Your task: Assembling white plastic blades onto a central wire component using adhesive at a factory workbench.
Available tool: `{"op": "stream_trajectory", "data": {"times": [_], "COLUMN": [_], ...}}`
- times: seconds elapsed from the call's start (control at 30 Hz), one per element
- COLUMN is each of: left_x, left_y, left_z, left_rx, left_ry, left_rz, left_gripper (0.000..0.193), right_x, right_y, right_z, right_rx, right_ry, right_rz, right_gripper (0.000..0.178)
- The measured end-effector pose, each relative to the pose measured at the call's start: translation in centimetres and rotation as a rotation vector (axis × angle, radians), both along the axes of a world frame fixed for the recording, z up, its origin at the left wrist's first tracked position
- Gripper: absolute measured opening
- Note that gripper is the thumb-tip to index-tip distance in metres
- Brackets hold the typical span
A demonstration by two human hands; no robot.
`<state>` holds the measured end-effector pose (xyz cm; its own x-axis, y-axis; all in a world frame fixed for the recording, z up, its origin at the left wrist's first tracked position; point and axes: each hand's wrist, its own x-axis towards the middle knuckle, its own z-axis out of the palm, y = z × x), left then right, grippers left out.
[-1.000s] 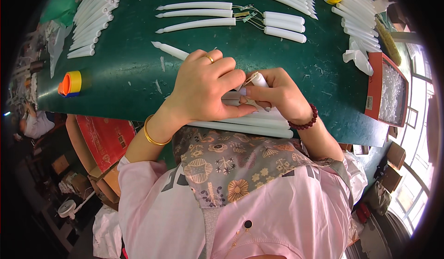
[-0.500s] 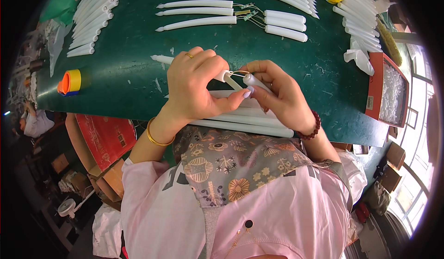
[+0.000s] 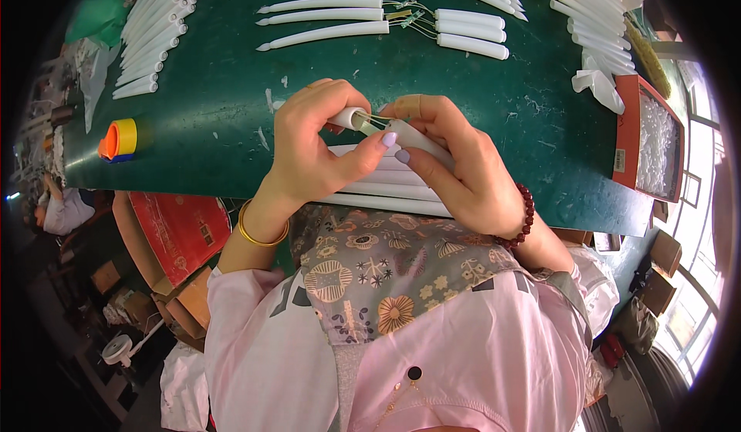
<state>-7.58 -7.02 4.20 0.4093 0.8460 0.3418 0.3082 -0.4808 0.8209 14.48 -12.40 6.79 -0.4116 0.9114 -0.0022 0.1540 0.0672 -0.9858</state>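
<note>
Above the near table edge, my left hand is closed around a white LED taper candle tube, its open end facing right. A narrow pale strip pokes out of that end, with my left thumb beside it. My right hand grips a shorter white cylindrical base piece, tilted toward the tube. Thin wires run between the two pieces, which remain apart. Much of the tube is hidden behind my left fingers. Beneath my hands, several white candle tubes lie side by side.
Three candles wired to short bases lie farther back on the green table. Stacks of candles flank them left and right. An orange-yellow tape roll sits left; a red box of small white pieces stands right.
Both hands have shifted slightly left, and the tube has turned so its open end shows more. Less of the pale strip sticks out of the tube. The candle tip left of my hand is now hidden.
</note>
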Motion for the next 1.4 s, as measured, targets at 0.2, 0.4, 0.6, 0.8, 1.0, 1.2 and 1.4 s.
{"op": "stream_trajectory", "data": {"times": [0.2,0.4,0.6,0.8,1.0,1.2,1.4], "left_x": [-0.5,-0.6,-0.1,0.2,-0.9,-1.0,-1.3], "left_y": [0.0,0.1,-0.1,0.4,0.6,0.0,-0.4], "left_z": [0.4,1.1,0.5,0.4,-0.7,0.1,-1.1], "left_rx": [-0.09,-0.103,0.23,0.172,0.215,0.228,0.162], "left_ry": [-0.068,-0.153,0.198,0.229,0.327,0.527,0.433], "left_rz": [-0.046,-0.052,0.052,-0.118,-0.181,-0.219,-0.24], "left_gripper": [0.028,0.017,0.008,0.027,0.056,0.06,0.047], "right_x": [-0.2,-0.6,-0.3,0.7,1.3,2.1,2.4], "right_y": [0.0,0.5,0.5,0.5,0.9,1.4,1.5], "right_z": [0.5,1.3,0.3,-0.3,0.0,0.2,0.2], "right_rx": [0.027,-0.01,0.285,0.281,0.321,0.341,0.359], "right_ry": [0.038,-0.008,-0.165,-0.249,-0.289,-0.428,-0.472], "right_rz": [0.008,0.027,-0.026,-0.083,-0.056,0.018,0.064], "right_gripper": [0.048,0.05,0.046,0.041,0.04,0.033,0.034]}}
